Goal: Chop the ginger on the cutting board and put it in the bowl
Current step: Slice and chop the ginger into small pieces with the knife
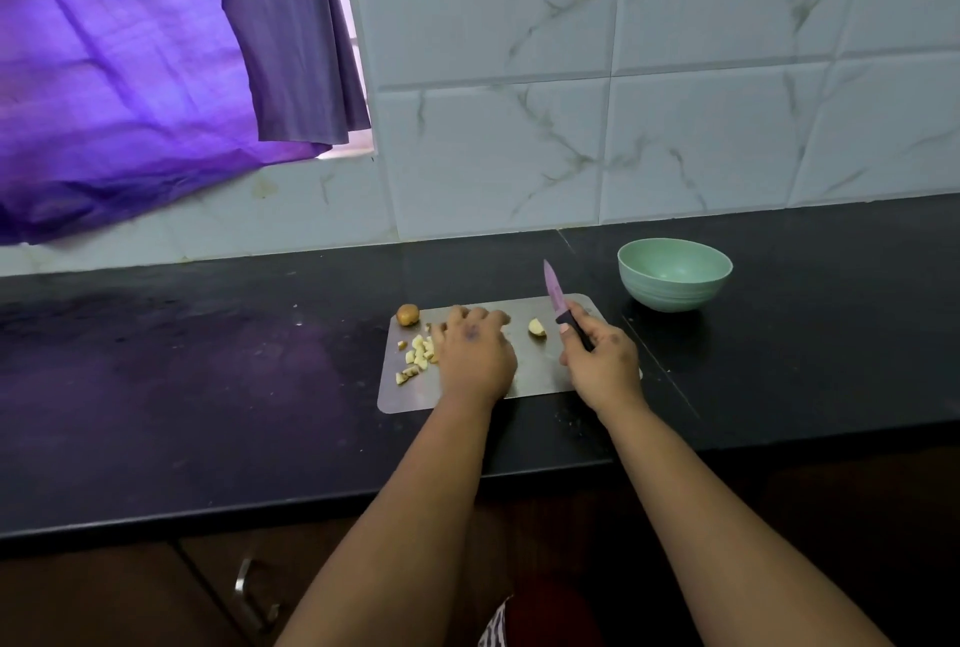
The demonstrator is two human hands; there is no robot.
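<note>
Head view: we see pale diced ginger [418, 352] on the steel cutting board [540, 376], left hand [475, 347] resting flat over it, fingers relaxed; right hand [597, 360] grips a purple knife [553, 293], blade raised. Green bowl [675, 274] stands just beyond the board's right corner, dark counter [208, 386] around

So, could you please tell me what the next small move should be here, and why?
Probably bring the knife down onto the larger ginger chunk lying between the hands. The right hand holds the blade raised, that chunk is uncut beside the chopped pieces on the cutting board, and the bowl looks empty.
</note>
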